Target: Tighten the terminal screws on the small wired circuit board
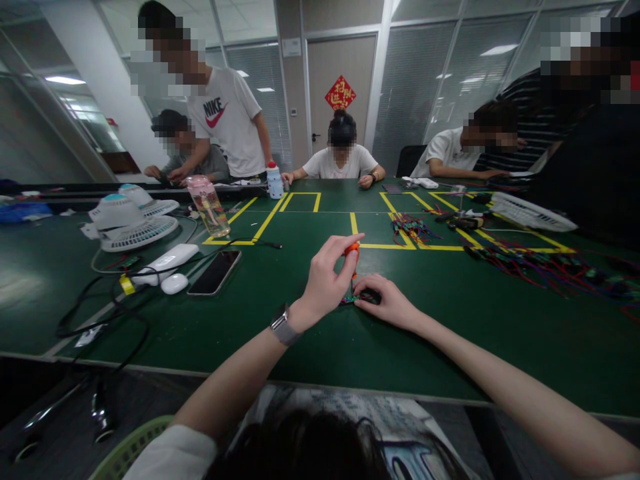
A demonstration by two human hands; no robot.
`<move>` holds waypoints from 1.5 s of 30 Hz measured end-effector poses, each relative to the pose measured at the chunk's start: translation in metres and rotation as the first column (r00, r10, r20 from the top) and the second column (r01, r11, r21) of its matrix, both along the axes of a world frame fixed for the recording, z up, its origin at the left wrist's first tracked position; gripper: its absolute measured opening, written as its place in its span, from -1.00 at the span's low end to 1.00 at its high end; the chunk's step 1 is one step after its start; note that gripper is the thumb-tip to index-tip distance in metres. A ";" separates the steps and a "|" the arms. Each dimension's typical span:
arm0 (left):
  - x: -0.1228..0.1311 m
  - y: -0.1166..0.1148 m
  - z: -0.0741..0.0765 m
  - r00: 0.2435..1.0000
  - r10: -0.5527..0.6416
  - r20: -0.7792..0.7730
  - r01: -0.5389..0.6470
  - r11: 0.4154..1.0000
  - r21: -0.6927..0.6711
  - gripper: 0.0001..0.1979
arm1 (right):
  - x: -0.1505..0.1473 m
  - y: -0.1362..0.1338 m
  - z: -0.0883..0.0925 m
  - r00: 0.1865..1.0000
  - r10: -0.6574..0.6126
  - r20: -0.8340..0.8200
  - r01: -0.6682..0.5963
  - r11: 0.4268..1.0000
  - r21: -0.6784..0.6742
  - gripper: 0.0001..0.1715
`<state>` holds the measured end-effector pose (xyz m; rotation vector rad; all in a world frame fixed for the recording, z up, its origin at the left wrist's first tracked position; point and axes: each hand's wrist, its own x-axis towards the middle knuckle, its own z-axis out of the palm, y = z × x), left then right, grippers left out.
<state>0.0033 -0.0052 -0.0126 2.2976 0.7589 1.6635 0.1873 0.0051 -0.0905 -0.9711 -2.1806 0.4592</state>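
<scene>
The small circuit board (347,301) lies on the green table (280,363), in front of the person, and the work centres on it. Directly above the board, the left hand (327,272) is closed around an orange-handled screwdriver (353,249), thumb and curled fingers on the handle and the index finger stretched out past its top; the tool stands nearly upright, its thin shaft running down to the board. Just right of the board, the right hand (384,301) rests low, half curled, with thumb and fingertips gathered on the board's edge, though how firmly they pinch cannot be told. Something dark (perhaps wires, too shaded to be sure) sits under the arch of that hand, touching or nearly touching the board. The step in hand looks to be driving or seating something on the board with the screwdriver; whether the tip is engaged is too small to tell. By my judgement, the next move calls for a steady downward line through the shaft and a small twist of the left fingers, with the board kept pinned flat. Left of the board, well apart, lies a phone (215,273); beyond it to the right is a bundle of wired boards (413,229).
</scene>
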 end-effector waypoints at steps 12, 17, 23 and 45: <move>0.002 0.000 -0.001 0.998 0.056 -0.002 -0.056 0.998 0.022 -0.77 | 0.000 0.000 0.000 1.000 -0.013 0.009 0.012 1.000 0.012 -0.92; 0.000 0.001 -0.002 1.000 -0.021 0.009 0.021 1.000 0.021 -0.68 | 0.000 0.001 0.000 1.000 0.003 0.012 -0.003 1.000 0.006 -0.94; 0.001 0.001 -0.002 0.999 0.029 0.039 -0.030 0.999 0.034 -0.77 | 0.000 0.000 0.000 1.000 -0.001 0.013 0.001 1.000 0.007 -0.94; 0.000 0.001 0.001 0.999 0.021 0.031 -0.021 1.000 0.006 -0.70 | 0.001 0.001 -0.001 1.000 -0.014 0.004 0.014 1.000 -0.022 -0.93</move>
